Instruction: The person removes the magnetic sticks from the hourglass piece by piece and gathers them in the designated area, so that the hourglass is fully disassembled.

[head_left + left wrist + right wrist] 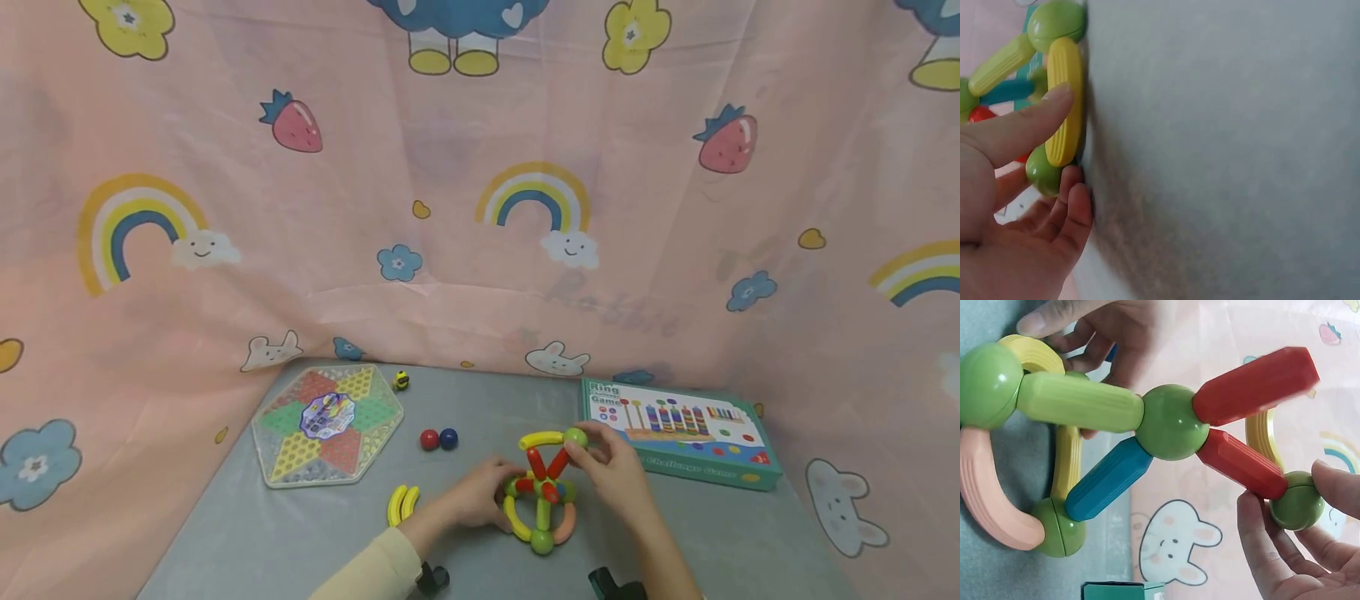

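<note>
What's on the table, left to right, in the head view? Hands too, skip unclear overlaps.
Hexagonal board → red ball → blue ball → left hand → stick-and-ball structure → right hand → green-edged game box.

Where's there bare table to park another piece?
Behind the model, between blue ball and box; before the box, right of the right hand; before the board, left of the yellow sticks. Crowded: around the model, between left hand and right hand.

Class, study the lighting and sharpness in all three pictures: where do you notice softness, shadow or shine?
Head view: soft light, gentle creases in the pink cloth; left wrist view: grey tabletop without crisp detail, a blurry brownish patch, perhaps shadow or reflection, near the left hand; right wrist view: small highlights on the central green ball.
</note>
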### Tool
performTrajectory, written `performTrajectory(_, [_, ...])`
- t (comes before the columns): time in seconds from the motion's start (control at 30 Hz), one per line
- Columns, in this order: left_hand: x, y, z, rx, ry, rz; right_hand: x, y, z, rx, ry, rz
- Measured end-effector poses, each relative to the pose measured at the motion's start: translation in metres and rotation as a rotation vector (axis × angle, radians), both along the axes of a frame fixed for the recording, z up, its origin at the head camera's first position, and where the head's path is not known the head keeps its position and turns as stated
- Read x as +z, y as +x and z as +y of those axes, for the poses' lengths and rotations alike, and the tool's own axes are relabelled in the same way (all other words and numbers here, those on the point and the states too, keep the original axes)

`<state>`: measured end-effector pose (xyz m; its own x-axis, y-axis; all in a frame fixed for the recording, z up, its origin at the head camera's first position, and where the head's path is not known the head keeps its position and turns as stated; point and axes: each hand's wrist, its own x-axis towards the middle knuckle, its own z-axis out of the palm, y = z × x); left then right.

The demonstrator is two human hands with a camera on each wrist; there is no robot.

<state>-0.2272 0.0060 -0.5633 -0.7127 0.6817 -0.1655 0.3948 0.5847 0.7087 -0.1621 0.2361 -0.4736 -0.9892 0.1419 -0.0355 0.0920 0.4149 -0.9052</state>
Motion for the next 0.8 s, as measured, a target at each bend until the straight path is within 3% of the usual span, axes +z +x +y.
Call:
performTrajectory(0.2, [0.0,0.016,0.007,0.053,-0.06,0.064,-0.001,-0.005,-0.002,0.005,0.016,-0.005])
performTrajectory(0.33, [0.004,0.024,0.009,0.03,-0.105,0.083,-0.002,-0.007,-0.003,0.022,0.005,-0.002])
performTrajectory(0.43, [0.011,0.024,0.008,0.023,-0.103,0.064,-0.001,-0.007,-0.003,0.031,0.009,0.005])
performTrajectory(0.53, [0.025,0.016,0.005,0.063,-0.012,0.001,-0.001,-0.007,-0.004,0.033,0.012,0.009])
performTrajectory(0.63, [0.043,0.003,0.001,0.086,0.185,-0.082,-0.001,-0.007,-0.005,0.036,0.01,0.017])
performTrajectory(0.73, [0.058,-0.01,-0.003,0.041,0.373,-0.183,-0.001,-0.007,-0.005,0.037,0.01,0.022])
performTrajectory(0.8, [0.065,-0.017,-0.004,0.001,0.437,-0.235,-0.001,-0.007,-0.005,0.035,0.005,0.019])
